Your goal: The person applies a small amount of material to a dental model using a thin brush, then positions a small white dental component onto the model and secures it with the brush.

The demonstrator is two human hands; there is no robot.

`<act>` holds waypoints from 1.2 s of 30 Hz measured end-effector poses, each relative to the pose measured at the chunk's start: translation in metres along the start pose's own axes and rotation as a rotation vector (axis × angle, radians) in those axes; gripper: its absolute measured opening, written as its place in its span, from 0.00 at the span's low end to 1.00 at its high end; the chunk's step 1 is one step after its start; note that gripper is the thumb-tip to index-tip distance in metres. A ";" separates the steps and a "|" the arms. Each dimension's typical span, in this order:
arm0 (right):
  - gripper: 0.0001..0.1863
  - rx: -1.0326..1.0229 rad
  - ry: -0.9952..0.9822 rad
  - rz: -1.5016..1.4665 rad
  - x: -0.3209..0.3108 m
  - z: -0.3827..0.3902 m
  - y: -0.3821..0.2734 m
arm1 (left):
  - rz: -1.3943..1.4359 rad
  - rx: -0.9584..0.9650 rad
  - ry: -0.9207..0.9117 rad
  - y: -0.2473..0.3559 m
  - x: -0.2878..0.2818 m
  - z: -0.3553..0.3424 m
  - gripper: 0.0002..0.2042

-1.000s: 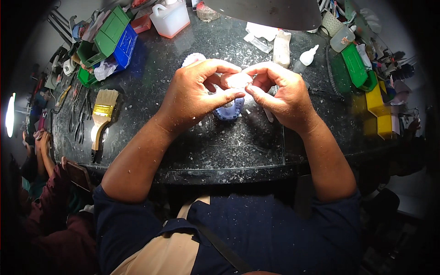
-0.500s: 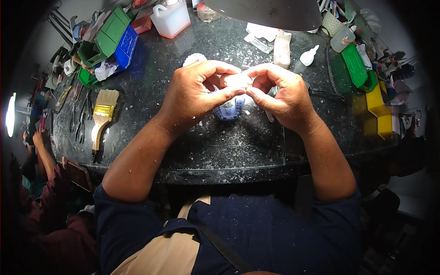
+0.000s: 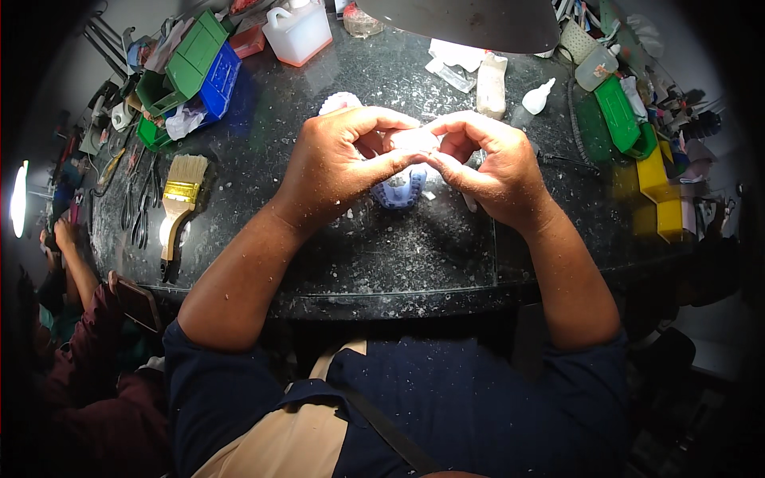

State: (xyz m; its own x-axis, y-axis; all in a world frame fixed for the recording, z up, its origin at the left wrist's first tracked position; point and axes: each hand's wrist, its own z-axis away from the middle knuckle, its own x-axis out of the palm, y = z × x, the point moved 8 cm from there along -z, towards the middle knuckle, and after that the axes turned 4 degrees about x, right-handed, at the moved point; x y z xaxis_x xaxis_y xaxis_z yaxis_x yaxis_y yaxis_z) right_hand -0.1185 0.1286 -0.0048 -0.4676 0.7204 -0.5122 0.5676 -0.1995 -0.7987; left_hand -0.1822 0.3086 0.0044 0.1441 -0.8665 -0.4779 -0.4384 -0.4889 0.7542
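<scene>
Pale piece (image 3: 413, 141): edges covered by the fingers of left hand (image 3: 331, 163) and right hand (image 3: 498, 163), surface detail too small to tell. Blue arch (image 3: 398, 201): upper part hidden beneath left hand. Lamp shade (image 3: 470, 24), jug (image 3: 296, 38): cut off by upper edge.

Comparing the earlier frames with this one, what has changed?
The thumb tips of the left hand and right hand look slightly closer together. At far left, a co-worker's hand has shifted a little leftward. Nothing was visibly taken up or let go: both hands still hold the pale piece. The blue horseshoe-shaped piece and brush stayed put.
</scene>
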 end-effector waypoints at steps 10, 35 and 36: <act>0.15 -0.033 0.017 0.006 -0.003 0.000 -0.001 | 0.006 -0.092 -0.050 0.000 0.001 -0.001 0.14; 0.18 0.034 0.023 -0.085 0.011 0.004 -0.002 | 0.427 -0.109 0.013 -0.024 0.010 0.001 0.18; 0.18 0.032 0.023 -0.077 0.011 0.004 -0.002 | 0.427 -0.110 0.012 -0.024 0.010 0.001 0.18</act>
State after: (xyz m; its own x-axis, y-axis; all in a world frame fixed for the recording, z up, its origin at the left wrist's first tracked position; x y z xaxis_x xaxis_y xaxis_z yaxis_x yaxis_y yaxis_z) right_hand -0.1274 0.1346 -0.0103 -0.4931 0.7497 -0.4415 0.5080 -0.1638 -0.8456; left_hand -0.1714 0.3117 -0.0192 -0.0193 -0.9940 -0.1081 -0.3637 -0.0937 0.9268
